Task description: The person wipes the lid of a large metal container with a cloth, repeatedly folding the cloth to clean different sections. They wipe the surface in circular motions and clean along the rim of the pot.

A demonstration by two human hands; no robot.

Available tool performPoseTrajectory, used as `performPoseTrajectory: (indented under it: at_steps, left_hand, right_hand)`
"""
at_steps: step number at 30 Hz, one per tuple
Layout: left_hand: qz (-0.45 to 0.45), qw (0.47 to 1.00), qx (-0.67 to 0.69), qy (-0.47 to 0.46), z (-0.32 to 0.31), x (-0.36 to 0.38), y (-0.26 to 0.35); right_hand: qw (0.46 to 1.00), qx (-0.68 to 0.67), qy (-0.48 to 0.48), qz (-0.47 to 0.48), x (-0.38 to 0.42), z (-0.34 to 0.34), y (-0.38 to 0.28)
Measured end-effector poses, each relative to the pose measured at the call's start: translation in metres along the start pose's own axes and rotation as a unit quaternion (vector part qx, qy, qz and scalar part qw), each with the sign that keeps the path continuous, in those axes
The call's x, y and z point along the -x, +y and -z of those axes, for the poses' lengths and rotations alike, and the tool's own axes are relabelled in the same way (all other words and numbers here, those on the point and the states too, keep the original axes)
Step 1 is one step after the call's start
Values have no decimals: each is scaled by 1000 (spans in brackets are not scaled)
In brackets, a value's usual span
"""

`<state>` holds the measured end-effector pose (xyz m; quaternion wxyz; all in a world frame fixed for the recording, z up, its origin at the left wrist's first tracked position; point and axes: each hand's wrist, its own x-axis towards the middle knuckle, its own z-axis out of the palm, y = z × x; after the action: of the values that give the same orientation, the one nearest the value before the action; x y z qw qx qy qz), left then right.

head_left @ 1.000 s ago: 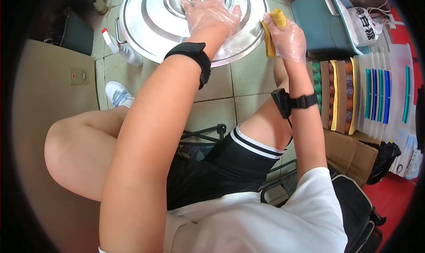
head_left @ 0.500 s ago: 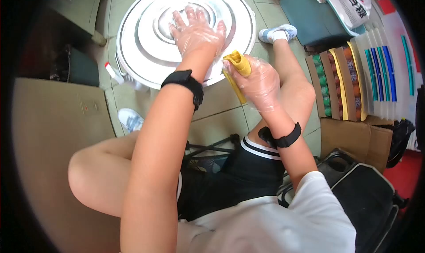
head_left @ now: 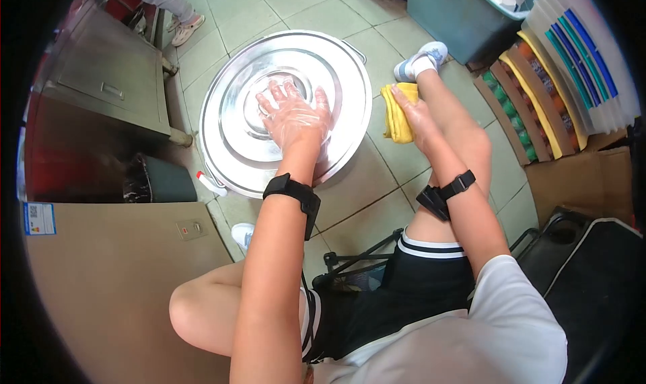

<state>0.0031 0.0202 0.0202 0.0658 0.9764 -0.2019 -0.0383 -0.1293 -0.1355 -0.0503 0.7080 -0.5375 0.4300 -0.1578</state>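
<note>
A wide, shiny metal lid [head_left: 232,125] with ringed steps covers a round vessel standing on the floor. My left hand [head_left: 296,118], in a clear plastic glove, lies on the middle of the lid with its fingers spread. To the right of the lid and apart from it, my right hand [head_left: 420,118] grips a folded yellow cloth [head_left: 398,125]. That hand is gloved too, and its thumb rests along the top of the cloth. Most of its other fingers are hidden behind the cloth. Both wrists wear black straps.
A white bottle with a red cap [head_left: 212,183] stands left of the vessel. Metal cabinets [head_left: 128,270] line the left side. A blue-grey bin [head_left: 457,21] and boxes of packed goods [head_left: 531,108] are on the right. Another person's foot [head_left: 188,29] shows at the upper left.
My right hand has moved away from the lid to the right with the cloth, which now shows broader. My left hand remains on the lid. The view has shifted.
</note>
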Motion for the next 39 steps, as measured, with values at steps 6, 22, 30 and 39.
performPoseTrajectory:
  at_steps: [6,22,30,39]
  left_hand:
    - [-13,999,-22,36,-6,-2,0]
    - [-20,998,-40,48,-8,-2,-3]
    - [-21,998,-38,51,-11,-3,-4]
    - [-21,998,-24,59,-10,-3,-3]
  right_hand:
    - [963,-245,-99,-57,19,5,-20]
    - [891,-430,-138,-52,9,10,-9]
    - [877,-456,-144,-58,2,11,-2]
    - [851,-454,-255,-63,6,11,-5]
